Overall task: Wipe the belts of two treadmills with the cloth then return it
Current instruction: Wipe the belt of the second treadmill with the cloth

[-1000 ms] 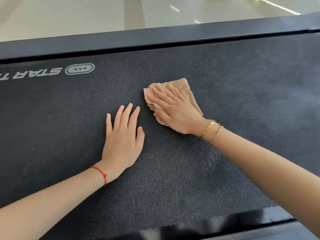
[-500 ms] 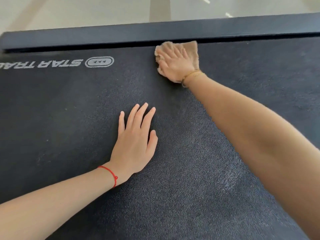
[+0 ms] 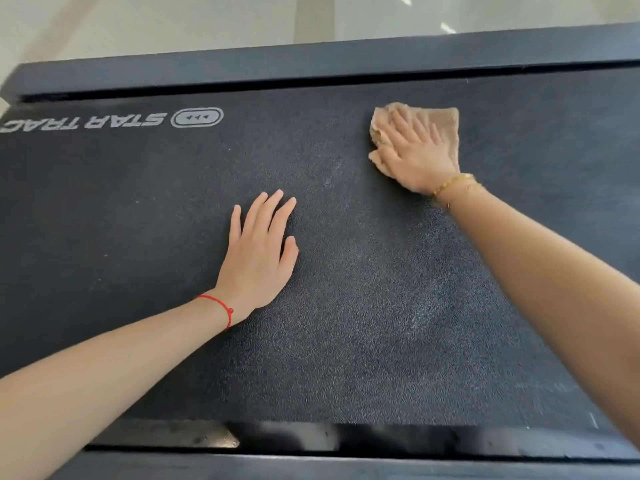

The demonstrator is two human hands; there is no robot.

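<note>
A: Where is the cloth (image 3: pixel 437 128)?

B: Flat on the treadmill belt (image 3: pixel 363 306), toward its far edge and right of middle. It is a tan, towel-like piece, a bit rumpled at its left side.

A: And who has it?

B: The right hand (image 3: pixel 414 157) lies on top of it, palm down, fingers straight and spread, pressing it onto the belt rather than curling round it. The cloth shows beyond the fingertips and on both sides of the hand.

A: The other hand?

B: The left hand (image 3: pixel 258 258) rests flat on the bare belt nearer the person, fingers straight and close together, grasping nothing. It is well apart from the cloth.

A: Anything on the wrists?

B: A gold bracelet (image 3: pixel 453 183) on the right, a red string (image 3: pixel 221 306) on the left.

A: And around the belt?

B: A white logo (image 3: pixel 114 121) is printed at the far left, reading upside down from here. A dark side rail (image 3: pixel 311 69) runs along the far edge, with pale floor (image 3: pixel 173 26) beyond it, and another dark rail (image 3: pixel 381 441) lies at the near edge.
</note>
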